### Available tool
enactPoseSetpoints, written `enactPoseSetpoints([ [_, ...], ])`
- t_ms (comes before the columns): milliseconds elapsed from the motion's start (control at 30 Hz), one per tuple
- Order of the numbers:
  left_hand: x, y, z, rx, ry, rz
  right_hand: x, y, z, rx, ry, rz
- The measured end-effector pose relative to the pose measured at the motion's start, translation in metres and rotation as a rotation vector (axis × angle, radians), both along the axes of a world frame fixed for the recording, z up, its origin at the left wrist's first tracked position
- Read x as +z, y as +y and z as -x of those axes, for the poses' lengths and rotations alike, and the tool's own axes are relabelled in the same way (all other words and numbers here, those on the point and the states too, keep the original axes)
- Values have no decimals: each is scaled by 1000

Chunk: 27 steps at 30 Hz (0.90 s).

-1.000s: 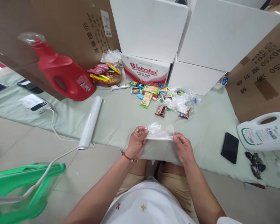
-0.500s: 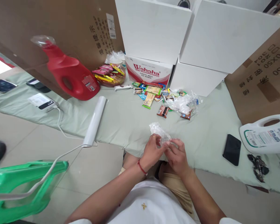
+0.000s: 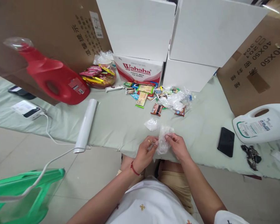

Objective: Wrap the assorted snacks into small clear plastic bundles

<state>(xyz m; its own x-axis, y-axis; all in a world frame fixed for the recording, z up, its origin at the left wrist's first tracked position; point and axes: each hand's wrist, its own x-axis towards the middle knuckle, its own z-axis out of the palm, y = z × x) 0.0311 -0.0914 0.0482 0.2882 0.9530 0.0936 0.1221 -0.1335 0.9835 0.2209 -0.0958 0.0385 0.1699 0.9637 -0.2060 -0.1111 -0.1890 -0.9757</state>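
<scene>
Between my two hands is a crumpled clear plastic bag (image 3: pixel 164 141) near the front edge of the table. My left hand (image 3: pixel 146 152) pinches its left side, with fingers closed. My right hand (image 3: pixel 178 145) grips the other side, thumb and fingers pressed on the film. A small folded piece of clear plastic (image 3: pixel 151 124) lies on the cloth just beyond my left hand. Farther back sits a pile of wrapped snacks (image 3: pixel 143 96), with a larger heap of clear plastic bags (image 3: pixel 177 99) on its right part.
To the left are a red jug (image 3: pixel 58 81), a bowl of packaged snacks (image 3: pixel 99 77) and a white roll (image 3: pixel 86 126). White boxes (image 3: pixel 191 73) and a Wahaha carton (image 3: pixel 138 70) stand behind. A phone (image 3: pixel 226 141), keys (image 3: pixel 251 156) and a white jug (image 3: pixel 262 123) lie right.
The small folded plastic now lies apart on the cloth. My hands have spread slightly, and the bag is stretched between them. The view has shifted right.
</scene>
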Motion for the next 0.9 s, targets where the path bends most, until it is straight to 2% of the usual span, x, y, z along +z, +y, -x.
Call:
enactPoseSetpoints([
  [133,-7,7,11,276,-196,241,-2,4,2,-77,62,40],
  [200,-10,11,14,365,-330,379,-4,2,2,-55,70,88],
  [267,-11,16,16,433,-401,437,-6,-1,0,-54,63,115],
  [400,-9,24,18,541,-413,390,-5,-6,-9,-113,31,128],
  [500,-6,25,17,499,-399,330,-3,-5,-9,-128,33,125],
  [567,-5,23,14,435,-395,317,-7,2,-1,-83,17,149],
  [667,-5,19,10,378,-421,325,-18,17,16,-15,-115,143],
  [767,-7,20,16,412,-425,314,-25,29,24,54,-226,85],
  [900,-9,26,36,505,-287,249,-13,26,8,130,-97,103],
])
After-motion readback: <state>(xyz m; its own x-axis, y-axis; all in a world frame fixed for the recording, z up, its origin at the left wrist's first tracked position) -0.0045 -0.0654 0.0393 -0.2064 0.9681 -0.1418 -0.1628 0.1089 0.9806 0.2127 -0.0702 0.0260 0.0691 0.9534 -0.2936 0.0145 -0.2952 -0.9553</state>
